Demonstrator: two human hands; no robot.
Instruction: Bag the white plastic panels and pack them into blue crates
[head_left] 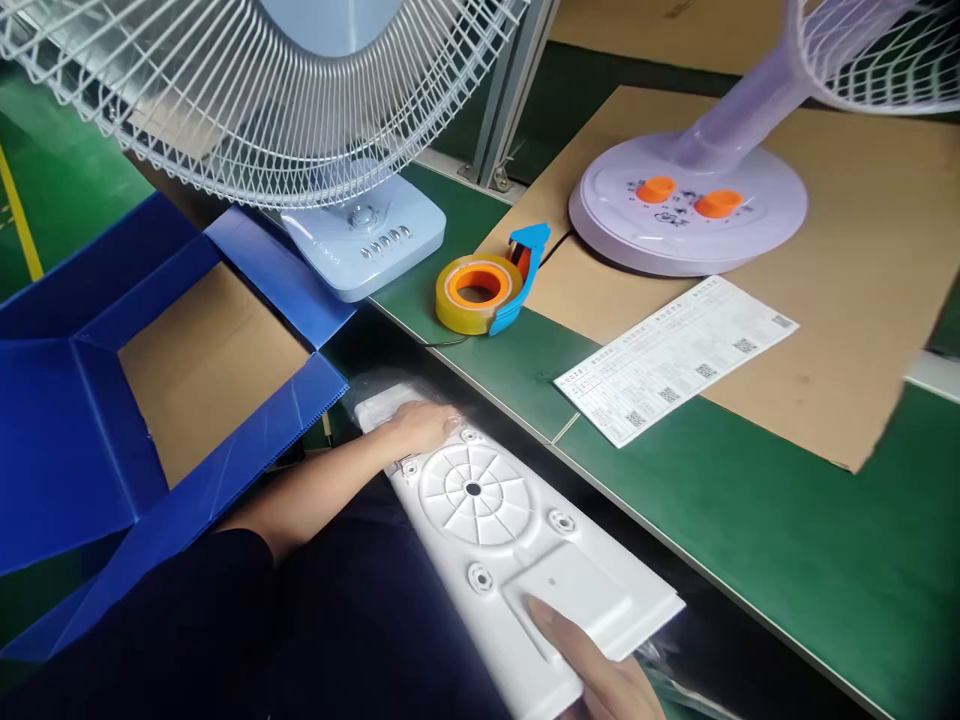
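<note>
White plastic panel [517, 545] held beside the worktop [795, 540] edge.
Right hand [607, 675] pinches its near end, thumb on top, other fingers mostly hidden; left hand [424, 425] lies over the far end, can't tell if its fingers grip.

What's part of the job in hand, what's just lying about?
Job in hand: white panel, held by left hand and right hand; clear plastic at one end.

Apparently just lying about: blue fan, purple fan, tape dispenser, printed sheet, cardboard, blue box.
</note>
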